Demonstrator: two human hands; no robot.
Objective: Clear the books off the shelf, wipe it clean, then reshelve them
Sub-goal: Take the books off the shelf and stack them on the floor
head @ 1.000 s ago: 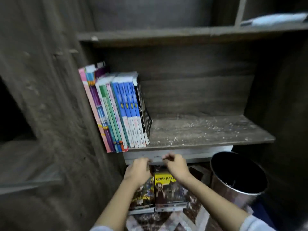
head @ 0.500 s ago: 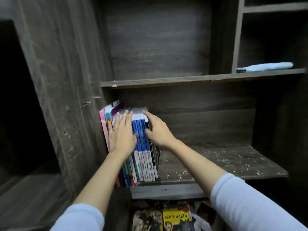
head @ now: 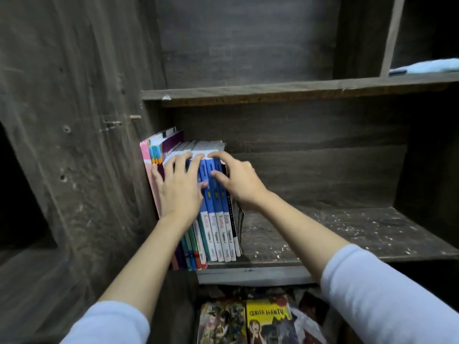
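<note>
A row of upright books (head: 219,234) with blue, green and pink spines leans against the left wall of the dusty wooden shelf (head: 347,234). My left hand (head: 178,189) lies spread over the spines, its fingertips hooked over the top edges of the middle books. My right hand (head: 239,182) curls its fingers over the top of the blue books at the row's right end, with the thumb pressed on a spine. The lower parts of the spines show below my wrists.
White specks and dust cover the bare right part of the shelf. A light blue cloth (head: 432,67) lies in the upper right compartment. Comic books (head: 268,319) lie on the floor below. An upper shelf board (head: 273,91) runs above the row.
My hands rose from the comics on the floor to the shelved row. My fingertips now hook over the books' top edges, and the view has tilted upward.
</note>
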